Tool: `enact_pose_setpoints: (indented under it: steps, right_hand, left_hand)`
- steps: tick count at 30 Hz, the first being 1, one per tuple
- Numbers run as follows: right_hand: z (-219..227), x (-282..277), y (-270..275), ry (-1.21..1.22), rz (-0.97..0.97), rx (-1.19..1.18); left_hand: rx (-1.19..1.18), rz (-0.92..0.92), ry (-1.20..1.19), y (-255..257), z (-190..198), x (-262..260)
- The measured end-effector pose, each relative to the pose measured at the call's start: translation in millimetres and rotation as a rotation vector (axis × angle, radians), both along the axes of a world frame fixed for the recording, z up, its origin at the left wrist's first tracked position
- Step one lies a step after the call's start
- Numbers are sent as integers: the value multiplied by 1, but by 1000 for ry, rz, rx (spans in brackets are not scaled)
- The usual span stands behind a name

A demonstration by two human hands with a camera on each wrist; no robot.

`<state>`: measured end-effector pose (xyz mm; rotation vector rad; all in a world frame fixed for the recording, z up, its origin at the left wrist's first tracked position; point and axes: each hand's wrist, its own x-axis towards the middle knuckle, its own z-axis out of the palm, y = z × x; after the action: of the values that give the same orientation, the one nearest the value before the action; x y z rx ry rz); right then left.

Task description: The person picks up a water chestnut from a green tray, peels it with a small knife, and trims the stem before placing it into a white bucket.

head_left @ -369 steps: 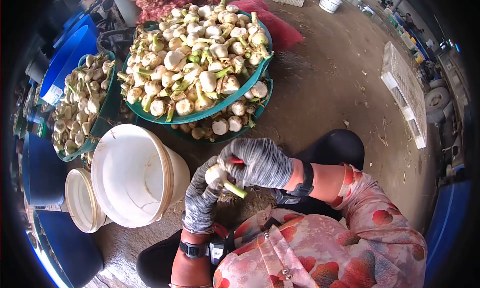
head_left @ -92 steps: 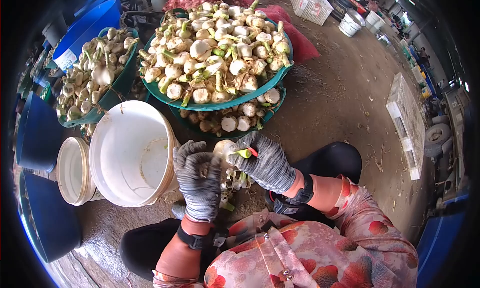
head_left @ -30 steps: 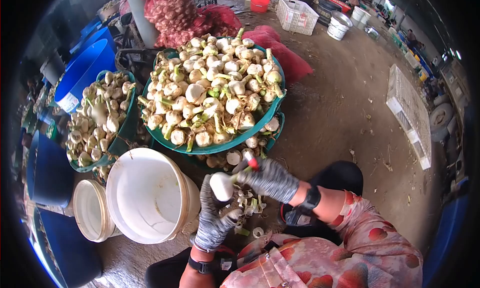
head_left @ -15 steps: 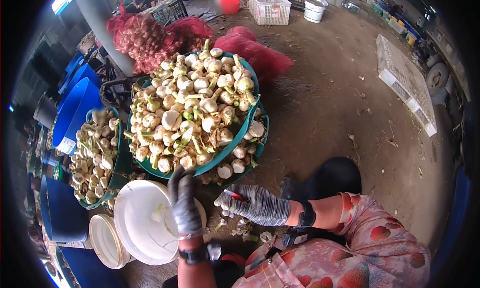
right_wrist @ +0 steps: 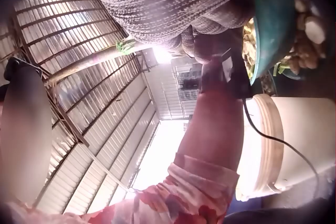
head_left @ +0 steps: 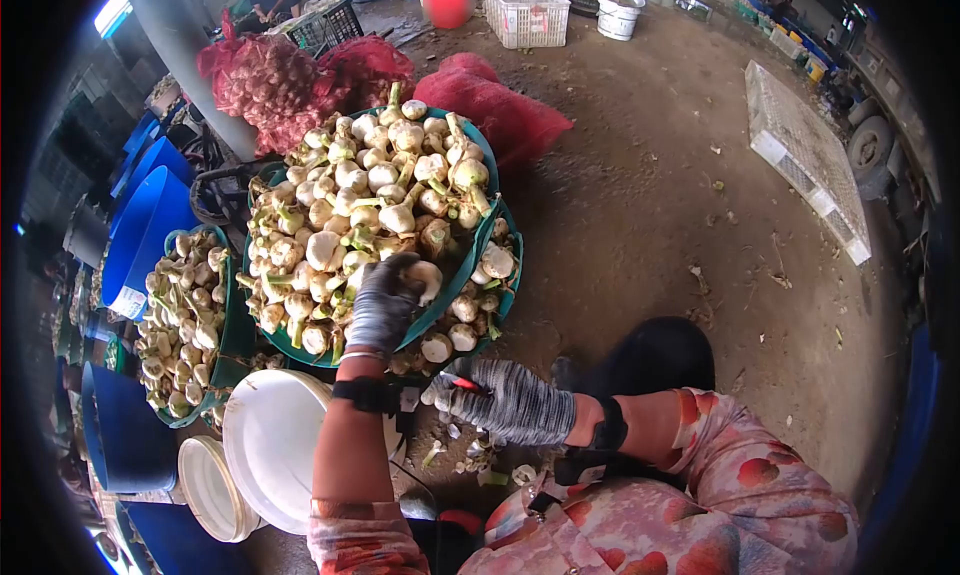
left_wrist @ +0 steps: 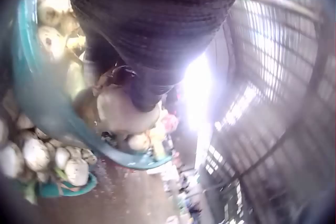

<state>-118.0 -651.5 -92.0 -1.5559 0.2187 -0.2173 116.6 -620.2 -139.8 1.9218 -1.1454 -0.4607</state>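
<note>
My gloved left hand (head_left: 385, 303) grips a garlic bulb (head_left: 427, 280) at the near right edge of a heaped pile. In the left wrist view its fingers curl over the pale bulb (left_wrist: 123, 111). The pile of garlic bulbs (head_left: 325, 250), many with green stem stubs, fills a round teal basin (head_left: 462, 283). My gloved right hand (head_left: 508, 403) stays low in front of my body, curled round a small red-handled tool (head_left: 466, 383); only its red part shows. In the right wrist view the back of that hand (right_wrist: 178, 8) hides the tool.
Below my left forearm stand a large white bucket (head_left: 270, 455) and a smaller white bucket (head_left: 208, 490). Stem trimmings (head_left: 490, 475) litter the ground by my feet. Another teal tub of garlic (head_left: 185, 325) is at left, with red mesh bags (head_left: 500, 110) behind. A white pallet (head_left: 805, 160) lies right.
A second ago the left hand held a white bulb with the tool at its stem. Half a second ago it was empty beside the bucket; now it has reached forward and grips another garlic bulb.
</note>
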Motion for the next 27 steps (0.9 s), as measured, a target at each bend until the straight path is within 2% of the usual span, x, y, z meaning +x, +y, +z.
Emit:
enact_pose_setpoints:
  steps: [1, 2, 3, 5, 7, 8, 9, 10, 11, 13, 14, 15, 16, 17, 18, 19, 21, 23, 25, 27]
  right_hand:
    - [0, 0, -1, -21, -24, 42]
    - [-1, -1, -1, -21, -21, 48]
    - [-3, 0, -2, -102, -65, -32]
    - [-5, 1, -5, -264, -158, -190]
    - [6, -3, -8, -171, -130, -203]
    - [5, -2, -8, -183, -156, -422]
    - [6, -1, -7, -188, -178, -638]
    - [11, -3, -5, -173, -132, -680]
    - [3, -4, -3, -136, -59, -809]
    - [-3, -4, 3, -89, 58, -878]
    - [-2, -6, 9, -77, 73, -865]
    - [2, -6, 14, 9, 158, -876]
    - [4, -6, 20, 93, 239, -887]
    - [0, -6, 27, 103, 240, -882]
    - [-4, -4, 33, 198, 323, -923]
    - [-10, -3, 37, 295, 407, -964]
    - [-20, -2, 43, 249, 377, -1021]
    - [-22, 1, 40, 201, 468, -1026]
    - [-25, 0, 39, 192, 469, -1038]
    - [-33, 2, 37, 186, 488, -968]
  left_hand:
    - [-204, 45, 407, 7, -4, 2]
    - [-223, 133, 539, 20, 23, -13]
    - [-247, 157, 646, 35, 23, -10]
    - [-405, 154, 697, 69, 23, -24]
    - [-292, 144, 378, 103, 12, -41]
    - [46, 10, -534, 121, 21, -45]
    - [-84, 95, 141, 131, 25, -66]
    - [-167, 177, 371, 145, 2, -78]
    - [-253, 266, 600, 150, -2, -92]
    - [-492, 323, 1496, 167, 6, -109]
    - [-438, 382, 1409, 170, 9, -122]
    - [-432, 396, 1419, 179, -1, -125]
    - [-403, 359, 1385, 189, -18, -125]
    - [-373, 316, 1351, 192, -21, -128]
    - [-345, 393, 1312, 192, -24, -134]
    - [-342, 388, 1324, 192, -23, -139]
    - [-282, 413, 1196, 190, -18, -145]
    - [-293, 417, 1202, 193, -21, -147]
    - [-311, 427, 1202, 199, -23, -147]
    - [-250, 325, 1254, 206, -25, -143]
